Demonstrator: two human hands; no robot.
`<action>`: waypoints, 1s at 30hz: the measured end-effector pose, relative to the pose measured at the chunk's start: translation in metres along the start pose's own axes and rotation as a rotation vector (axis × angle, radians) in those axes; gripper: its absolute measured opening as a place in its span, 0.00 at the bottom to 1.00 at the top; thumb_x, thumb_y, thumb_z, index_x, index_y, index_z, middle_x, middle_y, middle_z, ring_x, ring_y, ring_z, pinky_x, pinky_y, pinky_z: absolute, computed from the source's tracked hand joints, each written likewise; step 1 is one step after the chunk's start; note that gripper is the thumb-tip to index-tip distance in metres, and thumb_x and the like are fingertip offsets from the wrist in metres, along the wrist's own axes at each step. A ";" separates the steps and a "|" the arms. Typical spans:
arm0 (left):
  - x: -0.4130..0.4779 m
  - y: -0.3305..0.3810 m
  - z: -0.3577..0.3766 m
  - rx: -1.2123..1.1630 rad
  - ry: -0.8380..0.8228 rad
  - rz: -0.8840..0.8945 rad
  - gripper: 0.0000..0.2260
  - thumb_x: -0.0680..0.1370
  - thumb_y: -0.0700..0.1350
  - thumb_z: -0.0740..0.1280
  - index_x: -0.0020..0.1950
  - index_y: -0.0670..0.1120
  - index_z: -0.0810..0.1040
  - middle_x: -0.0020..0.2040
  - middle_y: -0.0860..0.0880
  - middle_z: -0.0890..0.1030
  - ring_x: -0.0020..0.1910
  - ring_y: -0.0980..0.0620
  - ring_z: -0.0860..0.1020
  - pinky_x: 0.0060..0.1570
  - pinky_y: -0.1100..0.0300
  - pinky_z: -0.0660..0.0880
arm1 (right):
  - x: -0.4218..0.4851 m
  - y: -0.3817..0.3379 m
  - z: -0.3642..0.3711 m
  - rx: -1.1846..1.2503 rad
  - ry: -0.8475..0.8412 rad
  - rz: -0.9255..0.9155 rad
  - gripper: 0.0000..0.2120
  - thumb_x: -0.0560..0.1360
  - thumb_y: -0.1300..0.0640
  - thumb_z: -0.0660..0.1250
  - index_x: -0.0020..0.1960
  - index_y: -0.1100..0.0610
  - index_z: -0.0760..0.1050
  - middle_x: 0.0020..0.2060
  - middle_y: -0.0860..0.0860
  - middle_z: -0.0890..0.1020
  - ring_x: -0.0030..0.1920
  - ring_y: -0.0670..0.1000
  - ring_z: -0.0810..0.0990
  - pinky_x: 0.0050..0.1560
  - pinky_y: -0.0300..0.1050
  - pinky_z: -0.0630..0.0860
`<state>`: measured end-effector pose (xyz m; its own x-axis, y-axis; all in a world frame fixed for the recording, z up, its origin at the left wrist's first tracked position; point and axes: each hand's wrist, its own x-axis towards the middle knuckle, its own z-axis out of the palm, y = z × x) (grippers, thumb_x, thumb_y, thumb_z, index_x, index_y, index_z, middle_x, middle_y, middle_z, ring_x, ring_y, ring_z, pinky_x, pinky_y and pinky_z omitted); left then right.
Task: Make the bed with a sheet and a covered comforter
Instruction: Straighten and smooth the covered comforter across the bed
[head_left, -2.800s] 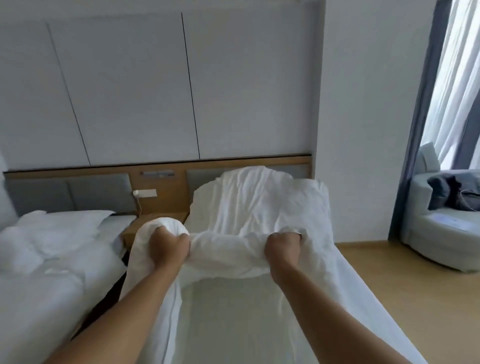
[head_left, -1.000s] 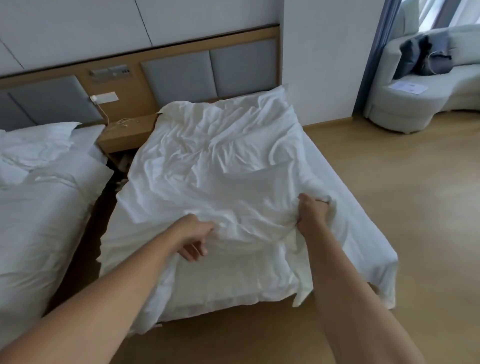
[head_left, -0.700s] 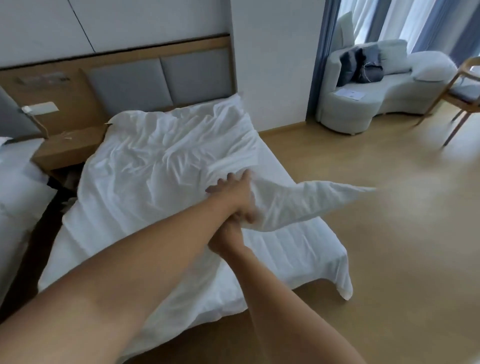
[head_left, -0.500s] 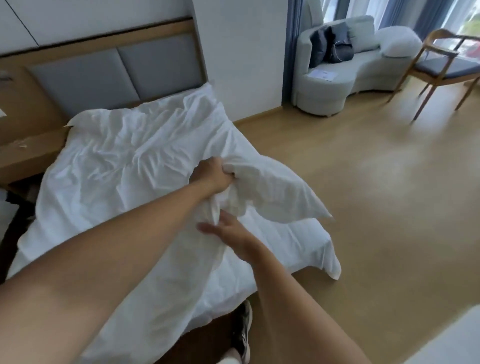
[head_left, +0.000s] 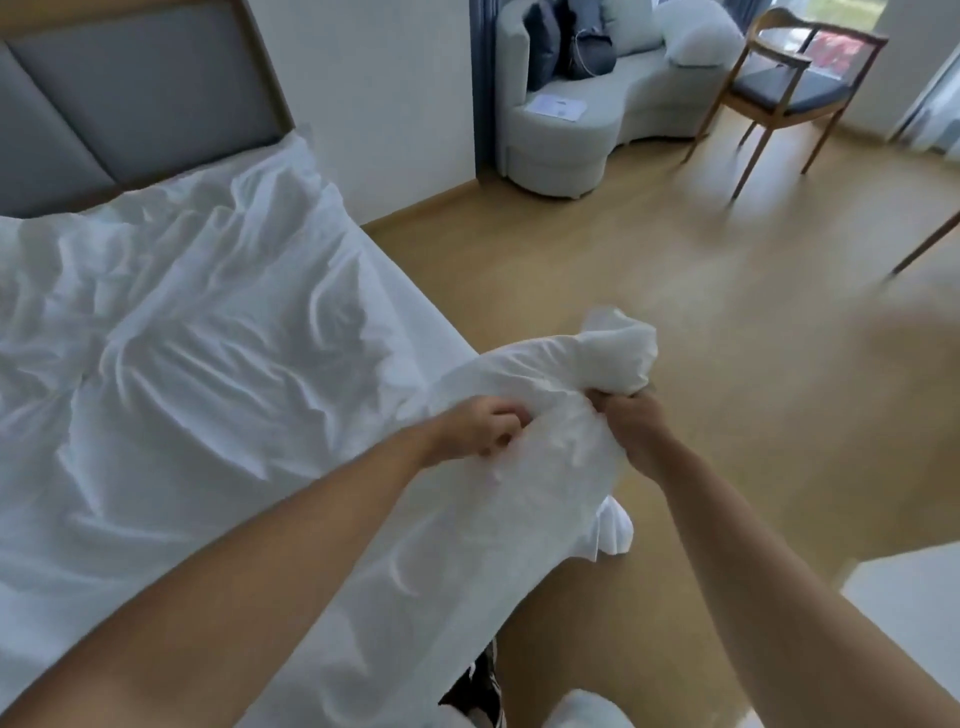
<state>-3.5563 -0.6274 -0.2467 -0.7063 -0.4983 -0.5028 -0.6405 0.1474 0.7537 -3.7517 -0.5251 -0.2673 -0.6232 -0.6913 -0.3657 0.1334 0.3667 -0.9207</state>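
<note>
Our left grip (head_left: 483, 423) and right grip (head_left: 634, 423) clench the sheet (head_left: 218, 338) corner, bunched and pointing right over the floor (head_left: 675, 260).

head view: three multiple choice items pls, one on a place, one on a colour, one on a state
1. Where is the chair?
A) right of the sofa
B) on the bed
C) left of the bed

2. What colour are the headboard panels?
A) red
B) grey
C) green

3. What are the hands doing?
A) both grip the sheet
B) both lie open and flat
C) one grips, one hangs free

Answers:
1 A: the chair stands on the floor just right of the sofa.
2 B: the padded panels are grey inside a wooden frame.
3 A: the left hand and the right hand each clutch a bunched corner of the sheet.
</note>
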 end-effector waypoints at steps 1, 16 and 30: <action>0.027 0.001 -0.016 0.145 0.122 -0.004 0.19 0.76 0.45 0.67 0.67 0.45 0.75 0.65 0.43 0.76 0.64 0.44 0.74 0.61 0.51 0.74 | 0.003 0.001 -0.025 0.013 0.030 0.003 0.11 0.74 0.67 0.71 0.55 0.58 0.79 0.45 0.52 0.84 0.41 0.48 0.83 0.36 0.39 0.80; 0.304 -0.004 0.072 0.975 0.153 0.165 0.04 0.76 0.45 0.63 0.50 0.49 0.75 0.52 0.46 0.80 0.52 0.41 0.79 0.47 0.54 0.71 | 0.120 0.194 -0.181 0.153 0.039 0.541 0.21 0.72 0.57 0.76 0.64 0.51 0.77 0.53 0.52 0.86 0.54 0.59 0.84 0.54 0.66 0.81; 0.337 -0.178 0.115 1.009 0.176 -0.223 0.08 0.82 0.46 0.59 0.56 0.45 0.74 0.55 0.42 0.78 0.55 0.39 0.76 0.55 0.46 0.71 | 0.179 0.372 -0.095 -0.063 0.132 0.714 0.15 0.81 0.48 0.63 0.50 0.61 0.78 0.43 0.55 0.82 0.46 0.58 0.81 0.37 0.48 0.73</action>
<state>-3.7151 -0.7229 -0.5986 -0.5391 -0.7073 -0.4573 -0.7624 0.6405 -0.0919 -3.8870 -0.4538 -0.6623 -0.4888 -0.1908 -0.8513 0.5002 0.7382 -0.4527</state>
